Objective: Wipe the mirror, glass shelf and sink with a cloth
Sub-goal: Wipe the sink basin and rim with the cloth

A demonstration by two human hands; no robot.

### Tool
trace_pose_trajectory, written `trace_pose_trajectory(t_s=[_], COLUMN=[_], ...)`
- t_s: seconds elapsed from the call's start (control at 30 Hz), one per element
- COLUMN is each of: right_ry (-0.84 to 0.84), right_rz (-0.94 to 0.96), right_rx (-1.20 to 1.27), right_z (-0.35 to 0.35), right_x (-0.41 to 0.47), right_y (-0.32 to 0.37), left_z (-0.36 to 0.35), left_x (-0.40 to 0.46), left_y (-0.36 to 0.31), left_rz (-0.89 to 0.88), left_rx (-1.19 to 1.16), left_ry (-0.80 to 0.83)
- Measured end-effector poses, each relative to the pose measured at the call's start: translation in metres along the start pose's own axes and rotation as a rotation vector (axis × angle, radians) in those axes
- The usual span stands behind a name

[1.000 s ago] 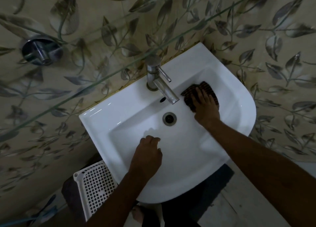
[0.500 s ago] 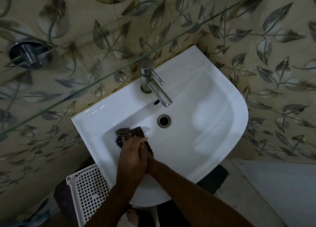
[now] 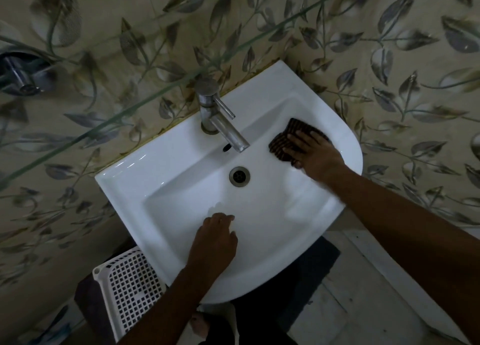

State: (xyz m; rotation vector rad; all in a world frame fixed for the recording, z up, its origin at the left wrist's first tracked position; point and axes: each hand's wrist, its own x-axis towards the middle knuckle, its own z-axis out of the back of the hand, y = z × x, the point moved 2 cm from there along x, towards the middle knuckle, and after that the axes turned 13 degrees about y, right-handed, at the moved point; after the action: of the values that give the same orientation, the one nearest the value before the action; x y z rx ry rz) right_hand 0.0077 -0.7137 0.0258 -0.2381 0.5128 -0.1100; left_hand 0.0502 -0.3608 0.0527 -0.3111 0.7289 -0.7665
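Your right hand [image 3: 315,154] lies flat on the cloth [image 3: 288,139], fingers spread, pressing it to the sink's [image 3: 259,266] inner right wall, just right of the tap [image 3: 220,118]. The cloth's dark, brown-striped, bunched into a rough oblong whose long axis slants from upper right to lower left. Most of it sticks out past your fingertips toward the tap. Your left hand [image 3: 214,240] rests on the near slope of the sink, fingers curled and holding nothing, below the drain [image 3: 239,175].
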Motion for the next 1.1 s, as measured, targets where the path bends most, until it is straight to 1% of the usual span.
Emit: trace_pose_trajectory(t_s=[0.03,0.1,0.2,0.23,0.27,0.3,0.4,0.43,0.5,0.53,0.57,0.6,0.63,0.67,0.7,0.73,0.77,0.8,0.87,0.93,0.97,1.03,1.07,1.1], right_ry=[-0.075,-0.057,0.165,0.258,0.275,0.294,0.359,0.379,0.351,0.346,0.348,0.302,0.190,0.034,-0.064,0.015,0.054,0.064,0.157,0.259,0.239,0.257,0.305,0.384], right_rz=[-0.027,-0.054,-0.087,-0.067,-0.020,0.032,0.235,0.253,0.282,0.317,0.328,0.334,0.241,0.135,0.024,-0.057,-0.126,-0.147,-0.154,-0.162,-0.161,-0.092,-0.054,0.012], right_rx=[-0.039,0.002,0.048,0.099,0.189,0.222,0.254,0.276,0.332,0.300,0.219,0.139,0.159,0.281,0.240,0.158,0.074,0.024,0.055,0.092,0.115,0.327,0.400,0.412], right_z=[0.004,0.010,0.013,0.016,0.019,0.023,0.029,0.031,0.029,0.025,0.024,0.022,0.023,0.015,0.014,0.013,0.015,0.017,0.017,0.014,0.018,0.027,0.031,0.030], right_x=[-0.002,-0.018,-0.056,-0.069,-0.078,-0.086,-0.101,-0.104,-0.101,-0.098,-0.093,-0.088,-0.087,-0.082,-0.079,-0.078,-0.077,-0.077,-0.075,-0.077,-0.081,-0.083,-0.082,-0.079], right_y=[-0.007,0.002,0.045,0.059,0.074,0.092,0.131,0.132,0.116,0.103,0.086,0.065,0.040,0.015,-0.005,-0.019,-0.028,-0.027,-0.005,0.031,0.054,0.103,0.130,0.156], left_z=[-0.002,-0.006,-0.010,-0.012,-0.013,-0.015,-0.017,-0.017,-0.016,-0.014,-0.013,-0.011,-0.010,-0.009,-0.008,-0.008,-0.007,-0.006,-0.005,-0.002,0.000,0.004,0.005,0.006], left_x=[0.003,0.007,0.009,0.009,0.009,0.009,0.011,0.010,0.009,0.008,0.007,0.005,0.004,0.003,0.002,0.000,-0.001,-0.002,-0.005,-0.007,-0.008,-0.011,-0.011,-0.011], left_y=[-0.008,-0.023,-0.041,-0.044,-0.046,-0.046,-0.044,-0.044,-0.044,-0.044,-0.044,-0.043,-0.043,-0.043,-0.042,-0.040,-0.038,-0.034,-0.026,-0.018,-0.015,-0.008,-0.005,-0.003], left_rz=[-0.021,-0.057,-0.097,-0.106,-0.106,-0.100,-0.073,-0.068,-0.072,-0.082,-0.091,-0.096,-0.101,-0.103,-0.102,-0.098,-0.090,-0.080,-0.068,-0.056,-0.046,-0.018,-0.002,0.015], left_rx=[-0.006,-0.043,-0.099,-0.103,-0.101,-0.100,-0.137,-0.150,-0.168,-0.171,-0.176,-0.182,-0.187,-0.190,-0.194,-0.199,-0.205,-0.209,-0.226,-0.249,-0.260,-0.281,-0.287,-0.286], left_ry=[0.027,0.065,0.073,0.077,0.088,0.096,0.112,0.117,0.117,0.112,0.104,0.093,0.084,0.080,0.078,0.076,0.074,0.072,0.059,0.034,0.019,-0.006,-0.013,-0.013])
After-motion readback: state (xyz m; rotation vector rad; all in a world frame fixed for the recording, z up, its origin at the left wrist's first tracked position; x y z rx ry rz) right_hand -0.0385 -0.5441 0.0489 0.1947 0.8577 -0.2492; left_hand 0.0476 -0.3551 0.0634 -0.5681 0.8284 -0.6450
